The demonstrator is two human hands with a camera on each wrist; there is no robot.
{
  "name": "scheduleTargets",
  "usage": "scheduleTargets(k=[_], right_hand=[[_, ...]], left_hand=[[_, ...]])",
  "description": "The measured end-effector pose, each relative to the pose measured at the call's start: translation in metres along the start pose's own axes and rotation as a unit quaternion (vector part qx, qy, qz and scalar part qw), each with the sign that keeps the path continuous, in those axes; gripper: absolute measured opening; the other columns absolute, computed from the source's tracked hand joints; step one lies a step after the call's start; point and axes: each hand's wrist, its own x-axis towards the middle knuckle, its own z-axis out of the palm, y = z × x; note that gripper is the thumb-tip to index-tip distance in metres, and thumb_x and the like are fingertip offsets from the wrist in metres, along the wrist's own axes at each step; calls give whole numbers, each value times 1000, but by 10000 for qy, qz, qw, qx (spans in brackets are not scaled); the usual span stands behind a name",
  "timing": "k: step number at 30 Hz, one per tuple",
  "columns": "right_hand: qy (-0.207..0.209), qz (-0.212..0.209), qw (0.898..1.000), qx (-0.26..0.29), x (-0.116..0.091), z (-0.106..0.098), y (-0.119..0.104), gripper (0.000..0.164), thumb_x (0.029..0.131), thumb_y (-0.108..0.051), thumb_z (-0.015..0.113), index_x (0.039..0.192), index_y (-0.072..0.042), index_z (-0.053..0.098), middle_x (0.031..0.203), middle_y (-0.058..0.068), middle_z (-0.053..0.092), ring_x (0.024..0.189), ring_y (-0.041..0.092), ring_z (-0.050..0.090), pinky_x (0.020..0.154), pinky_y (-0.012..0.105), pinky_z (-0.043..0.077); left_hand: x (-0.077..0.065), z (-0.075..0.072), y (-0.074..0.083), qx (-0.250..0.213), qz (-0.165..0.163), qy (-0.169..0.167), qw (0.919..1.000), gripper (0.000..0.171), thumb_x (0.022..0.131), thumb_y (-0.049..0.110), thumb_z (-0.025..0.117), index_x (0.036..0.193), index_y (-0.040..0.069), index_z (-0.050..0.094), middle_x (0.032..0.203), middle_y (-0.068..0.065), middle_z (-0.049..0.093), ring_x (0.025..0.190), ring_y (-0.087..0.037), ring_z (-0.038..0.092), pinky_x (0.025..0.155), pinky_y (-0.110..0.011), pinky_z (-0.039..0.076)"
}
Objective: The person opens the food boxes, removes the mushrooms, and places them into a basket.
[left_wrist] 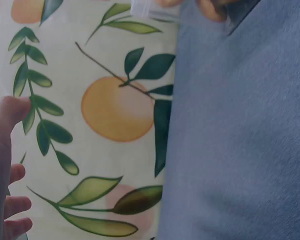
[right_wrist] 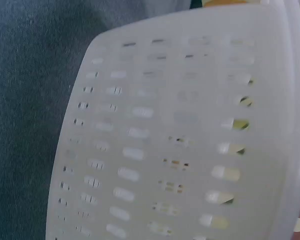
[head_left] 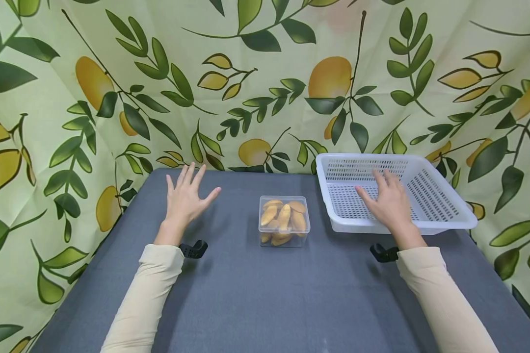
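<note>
A clear square plastic box (head_left: pixel 284 240) stands mid-table, packed with orange-tan oval pieces (head_left: pixel 284 217) whose kind is not plain. To its left, my left hand (head_left: pixel 185 198) is held over the table with fingers spread, holding nothing. Its thumb and fingertips (left_wrist: pixel 17 205) show at the left edge of the left wrist view. On the right, my right hand (head_left: pixel 392 206) overlaps the front of a white slotted plastic basket (head_left: pixel 366 226), fingers straight and thumb out. The basket's slotted wall (right_wrist: pixel 135 130) fills most of the right wrist view, where the hand is out of sight.
A grey-blue cloth (head_left: pixel 265 299) covers the table. Behind it and at both sides hangs a pale curtain (head_left: pixel 265 63) printed with leaves and orange fruit. The basket reaches the table's back right corner. Black straps (head_left: pixel 194 249) sit on both wrists.
</note>
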Motion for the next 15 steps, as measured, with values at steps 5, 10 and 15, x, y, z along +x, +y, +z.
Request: scheduleTargets(k=[5, 10, 15], right_hand=[[251, -304, 9983, 425, -9, 2, -8, 67, 100, -47, 41, 145, 1, 37, 150, 31, 35, 137, 51, 33, 113, 67, 27], [688, -744, 9923, 706, -20, 7, -19, 49, 98, -30, 51, 135, 4, 49, 141, 30, 47, 132, 48, 42, 110, 64, 34], [1056, -1202, 9813, 1068, -31, 14, -29, 40, 94, -17, 59, 127, 5, 56, 133, 29, 56, 125, 46, 49, 106, 62, 40]], left_hand=[[-9, 2, 7, -624, 304, 124, 9975, 69, 95, 49, 51, 151, 14, 32, 159, -15, 31, 148, -35, 28, 123, -59, 19], [-19, 7, 14, -1353, 410, 3, 9900, 62, 97, 41, 51, 150, 12, 35, 158, -13, 34, 144, -35, 34, 118, -56, 31], [-30, 13, 21, -1853, 443, -204, 9815, 61, 98, 39, 51, 150, 14, 34, 158, -10, 34, 145, -33, 34, 119, -55, 30]])
